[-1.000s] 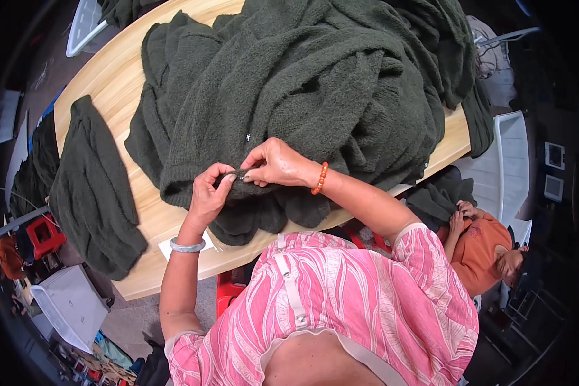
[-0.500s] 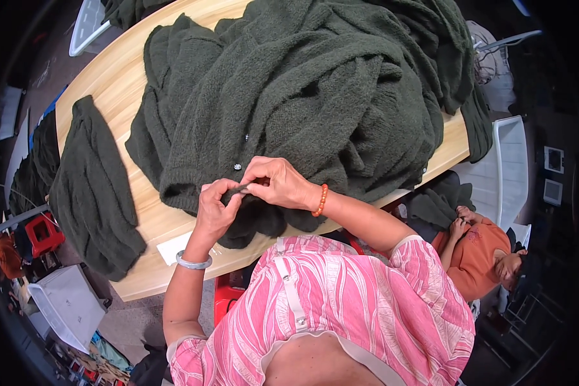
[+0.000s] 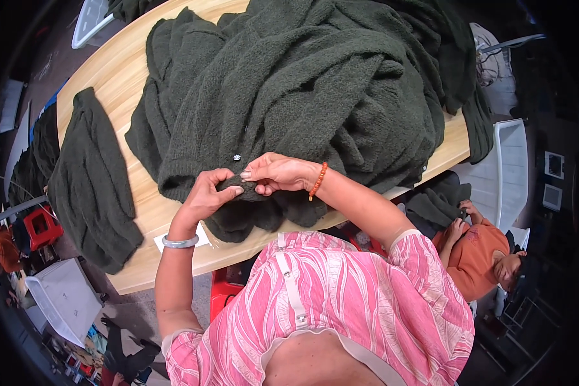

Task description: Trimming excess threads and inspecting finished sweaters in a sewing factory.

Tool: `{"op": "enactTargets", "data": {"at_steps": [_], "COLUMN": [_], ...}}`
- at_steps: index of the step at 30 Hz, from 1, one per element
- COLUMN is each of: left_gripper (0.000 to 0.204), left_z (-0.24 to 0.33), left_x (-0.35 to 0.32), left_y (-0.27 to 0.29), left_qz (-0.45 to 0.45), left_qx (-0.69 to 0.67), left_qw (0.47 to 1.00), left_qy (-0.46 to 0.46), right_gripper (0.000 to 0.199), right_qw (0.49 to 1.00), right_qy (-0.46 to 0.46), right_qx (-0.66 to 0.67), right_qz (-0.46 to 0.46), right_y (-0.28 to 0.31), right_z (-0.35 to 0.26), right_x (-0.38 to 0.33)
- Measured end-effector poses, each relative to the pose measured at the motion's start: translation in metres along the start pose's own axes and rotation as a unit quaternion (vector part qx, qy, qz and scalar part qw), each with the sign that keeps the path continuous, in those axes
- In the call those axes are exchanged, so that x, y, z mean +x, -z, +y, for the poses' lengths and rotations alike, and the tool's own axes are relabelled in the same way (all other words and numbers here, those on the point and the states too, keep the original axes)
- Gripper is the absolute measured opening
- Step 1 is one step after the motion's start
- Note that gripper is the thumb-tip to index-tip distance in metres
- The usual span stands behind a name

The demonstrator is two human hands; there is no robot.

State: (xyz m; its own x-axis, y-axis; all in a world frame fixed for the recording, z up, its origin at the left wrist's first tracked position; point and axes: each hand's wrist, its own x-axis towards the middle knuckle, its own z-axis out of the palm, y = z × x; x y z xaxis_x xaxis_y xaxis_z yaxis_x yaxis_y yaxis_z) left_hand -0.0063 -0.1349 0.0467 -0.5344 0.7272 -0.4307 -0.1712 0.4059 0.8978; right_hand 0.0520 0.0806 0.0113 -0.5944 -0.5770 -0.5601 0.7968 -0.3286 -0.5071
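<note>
A heap of dark green fuzzy knit cardigan (image 3: 315,122) lies on the wooden table, its folds bunched toward the far side. At its near edge, my left hand (image 3: 204,196) pinches the knit between thumb and fingers. Close by on the right, my right hand (image 3: 282,175) also grips that edge, thumb and fingertips pressed on it. A small piece of the knit shows between the two hands. Just beyond my fingers sits a shiny decorative button (image 3: 237,157). Whether a small tool is in my fingers cannot be made out.
Another folded dark green knit piece (image 3: 93,186) lies at the table's left. White paper (image 3: 202,237) rests by the near edge of the wooden table (image 3: 149,222). A co-worker in orange (image 3: 473,257) sits at the right, near a white bin (image 3: 509,167). Red stools stand around.
My hands have shifted slightly apart, and more of the knit edge shows between them. My right fingers have turned over onto the fabric; the grip stays on the cardigan.
</note>
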Motion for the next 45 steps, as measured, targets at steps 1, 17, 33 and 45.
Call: {"op": "enactTargets", "data": {"at_steps": [1,17,33,45], "left_gripper": [0.014,0.019,0.015,0.014], "left_z": [0.001,0.002,-0.027,-0.019], "left_x": [0.000,-0.001,0.063,0.050], "left_y": [0.000,-0.009,-0.033,-0.023], "left_qz": [0.000,0.056,0.202,0.159], "left_qx": [0.000,0.284,0.407,0.239], "left_qw": [1.000,0.952,0.885,0.953], "left_qy": [0.000,-0.098,-0.104,-0.101], "right_gripper": [0.019,0.020,0.010,0.009], "right_qw": [1.000,0.818,0.789,0.697], "right_qy": [-0.003,0.233,0.293,0.355], "right_qx": [0.022,-0.510,-0.516,-0.598], "right_qz": [-0.006,0.127,0.158,0.178], "right_y": [0.000,-0.029,-0.043,-0.038], "right_z": [0.001,-0.001,0.002,-0.002], "right_x": [0.001,-0.024,-0.029,-0.022]}}
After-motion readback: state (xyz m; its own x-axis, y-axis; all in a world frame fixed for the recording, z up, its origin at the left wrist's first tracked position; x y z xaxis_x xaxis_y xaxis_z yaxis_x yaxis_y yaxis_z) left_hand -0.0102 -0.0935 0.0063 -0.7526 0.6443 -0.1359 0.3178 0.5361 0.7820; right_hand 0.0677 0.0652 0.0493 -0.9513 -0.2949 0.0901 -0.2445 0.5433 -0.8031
